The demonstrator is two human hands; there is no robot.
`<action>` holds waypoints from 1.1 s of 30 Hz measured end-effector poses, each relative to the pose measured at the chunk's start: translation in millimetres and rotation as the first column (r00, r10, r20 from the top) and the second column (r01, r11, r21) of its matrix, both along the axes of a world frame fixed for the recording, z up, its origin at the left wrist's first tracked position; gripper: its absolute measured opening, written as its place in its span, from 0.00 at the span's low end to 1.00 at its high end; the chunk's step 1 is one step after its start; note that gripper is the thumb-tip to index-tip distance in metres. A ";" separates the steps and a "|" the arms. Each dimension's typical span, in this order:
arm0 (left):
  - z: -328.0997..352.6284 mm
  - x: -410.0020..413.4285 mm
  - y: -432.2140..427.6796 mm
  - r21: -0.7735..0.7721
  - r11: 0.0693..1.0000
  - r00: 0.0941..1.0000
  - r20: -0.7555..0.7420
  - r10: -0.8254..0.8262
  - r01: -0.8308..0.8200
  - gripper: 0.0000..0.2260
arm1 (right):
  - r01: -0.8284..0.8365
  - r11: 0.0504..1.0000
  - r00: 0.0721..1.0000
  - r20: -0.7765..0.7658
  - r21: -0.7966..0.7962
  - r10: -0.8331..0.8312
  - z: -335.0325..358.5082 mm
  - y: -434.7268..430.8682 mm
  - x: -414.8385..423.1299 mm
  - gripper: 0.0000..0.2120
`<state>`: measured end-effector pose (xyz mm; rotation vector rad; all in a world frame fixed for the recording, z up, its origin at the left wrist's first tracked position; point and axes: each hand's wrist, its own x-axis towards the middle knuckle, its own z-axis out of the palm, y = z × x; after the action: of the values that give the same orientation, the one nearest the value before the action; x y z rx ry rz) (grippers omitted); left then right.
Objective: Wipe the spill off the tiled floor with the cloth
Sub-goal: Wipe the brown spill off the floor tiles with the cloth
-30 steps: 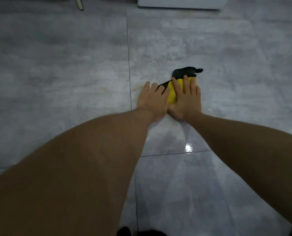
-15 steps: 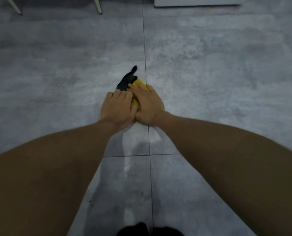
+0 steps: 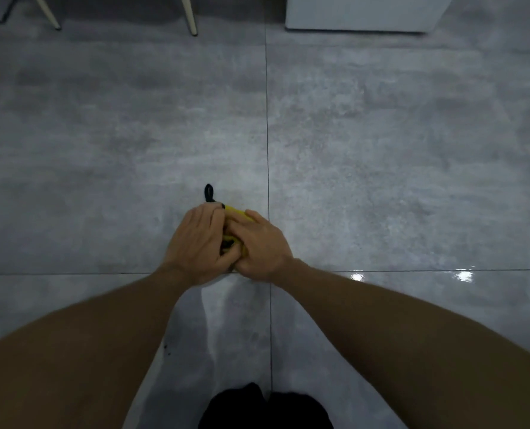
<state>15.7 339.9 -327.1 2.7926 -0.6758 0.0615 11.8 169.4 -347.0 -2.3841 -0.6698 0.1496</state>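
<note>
Both my hands are down on the tiled floor, pressed together over the cloth. My left hand lies curled over its left part, fingers bent and closed down on the fabric. My right hand covers the right part, fingers also folded over it, and the two hands touch in the middle. The cloth is bunched small beneath them: only a yellow strip shows past my fingertips, some dark fabric in the gap between my hands, and a thin black loop that sticks out beyond my left hand.

The cloth sits just left of the long grout line that runs away from me, and just beyond the crossing joint under my wrists. Nearer to me the floor shines with a wet sheen between my forearms. At the far edge of the floor stand two pale chair legs and a white cabinet base.
</note>
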 end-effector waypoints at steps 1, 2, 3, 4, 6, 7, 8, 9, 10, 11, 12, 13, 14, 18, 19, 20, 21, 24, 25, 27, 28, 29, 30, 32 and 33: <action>2.6 -1.2 -1.7 0.017 0.999 0.999 -0.038 -0.032 0.032 0.22 | -0.006 1.000 1.000 -0.005 0.009 0.006 1.2 -1.2 -6.3 0.25; 4.7 -1.8 -4.0 0.039 0.997 0.995 -0.075 -0.063 0.066 0.26 | -0.005 1.000 1.000 -0.002 0.018 0.005 2.2 -3.2 -12.9 0.24; 6.4 -2.4 -6.8 0.059 0.994 0.990 -0.108 -0.087 0.094 0.30 | 0.002 1.000 1.000 0.010 0.028 -0.002 2.1 -6.6 -19.4 0.24; 7.3 -3.0 -9.5 0.072 0.990 0.985 -0.133 -0.108 0.119 0.31 | 0.009 0.999 0.999 0.037 0.038 -0.011 1.0 -10.4 -25.4 0.24; 6.7 -6.0 -15.5 0.074 0.983 0.976 -0.153 -0.154 0.167 0.31 | 0.023 0.999 0.994 0.104 0.045 -0.028 -3.8 -18.6 -37.1 0.26; 5.5 -7.3 -18.3 0.070 0.981 0.974 -0.151 -0.171 0.183 0.31 | 0.031 0.999 0.991 0.130 0.043 -0.036 -6.2 -22.0 -40.7 0.28; 3.7 -8.1 -20.6 0.070 0.979 0.973 -0.145 -0.178 0.189 0.30 | 0.036 0.999 0.989 0.141 0.035 -0.041 -7.8 -24.5 -41.7 0.29; 1.8 -8.4 -22.2 0.080 0.979 0.975 -0.139 -0.175 0.187 0.31 | 0.040 0.999 0.990 0.137 0.015 -0.042 -8.4 -25.7 -39.9 0.31; 0.0 -8.4 -23.7 0.097 0.979 0.977 -0.137 -0.165 0.179 0.32 | 0.045 0.999 0.990 0.132 -0.017 -0.043 -8.5 -26.3 -36.0 0.33; -1.1 -7.2 -24.8 0.117 0.980 0.980 -0.134 -0.146 0.162 0.33 | 0.054 0.997 0.990 0.133 -0.060 -0.045 -9.3 -26.3 -30.5 0.36; -1.1 -3.9 -25.6 0.135 0.981 0.984 -0.128 -0.123 0.140 0.34 | 0.067 0.992 0.989 0.139 -0.110 -0.051 -10.2 -25.2 -24.0 0.39; 0.2 1.2 -25.9 0.155 0.981 0.988 -0.122 -0.098 0.117 0.35 | 0.090 0.983 0.987 0.145 -0.158 -0.067 -11.2 -23.4 -16.8 0.42; 2.6 7.8 -25.9 0.175 0.980 0.990 -0.120 -0.070 0.091 0.35 | 0.128 0.972 0.984 0.145 -0.197 -0.100 -11.9 -20.9 -8.9 0.43; 9.7 40.2 -19.0 0.242 0.970 0.993 -0.116 0.033 -0.004 0.32 | 0.310 0.894 0.951 0.098 -0.323 -0.294 -11.5 -8.1 34.8 0.40; 11.0 47.3 -15.7 0.254 0.967 0.992 -0.119 0.043 -0.012 0.31 | 0.320 0.868 0.946 0.078 -0.379 -0.315 -10.0 -4.0 47.8 0.40; 12.5 52.9 -11.5 0.260 0.966 0.991 -0.124 0.055 -0.021 0.30 | 0.315 0.846 0.944 0.051 -0.430 -0.325 -7.3 0.7 59.3 0.40; 14.3 57.0 -6.2 0.259 0.965 0.989 -0.128 0.069 -0.034 0.29 | 0.298 0.832 0.945 0.021 -0.467 -0.327 -4.1 5.8 68.2 0.41; 18.8 61.7 12.7 0.267 0.961 0.983 -0.140 0.121 -0.080 0.29 | 0.173 0.842 0.970 -0.059 -0.510 -0.235 5.8 25.9 78.8 0.45; 20.3 60.2 19.9 0.271 0.957 0.978 -0.149 0.147 -0.103 0.29 | 0.114 0.846 0.982 -0.069 -0.521 -0.175 8.9 34.7 77.4 0.46; 23.4 51.6 33.6 0.292 0.946 0.966 -0.167 0.197 -0.142 0.30 | 0.009 0.837 0.996 -0.070 -0.547 -0.057 12.8 56.3 67.7 0.48; 24.8 44.5 41.1 0.315 0.937 0.961 -0.177 0.213 -0.150 0.32 | -0.030 0.834 0.998 -0.069 -0.551 -0.010 13.8 69.1 59.6 0.50; 25.8 35.8 48.3 0.339 0.929 0.956 -0.189 0.225 -0.152 0.33 | -0.060 0.832 0.998 -0.063 -0.551 0.030 13.9 81.5 49.9 0.52; 26.3 26.1 55.6 0.358 0.921 0.950 -0.203 0.236 -0.152 0.35 | -0.076 0.831 0.997 -0.048 -0.551 0.060 13.1 92.5 39.0 0.53; 26.2 6.2 69.1 0.387 0.909 0.935 -0.239 0.260 -0.154 0.36 | -0.075 0.831 0.996 -0.005 -0.552 0.086 9.0 107.5 18.7 0.52; 26.1 -2.7 74.1 0.398 0.905 0.928 -0.259 0.268 -0.151 0.36 | -0.070 0.830 0.996 0.012 -0.553 0.092 6.7 111.4 11.4 0.51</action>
<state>13.0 414.0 -301.0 3.1227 -0.3276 -0.5052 23.1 280.8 -340.3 -2.9195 -0.8343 0.3816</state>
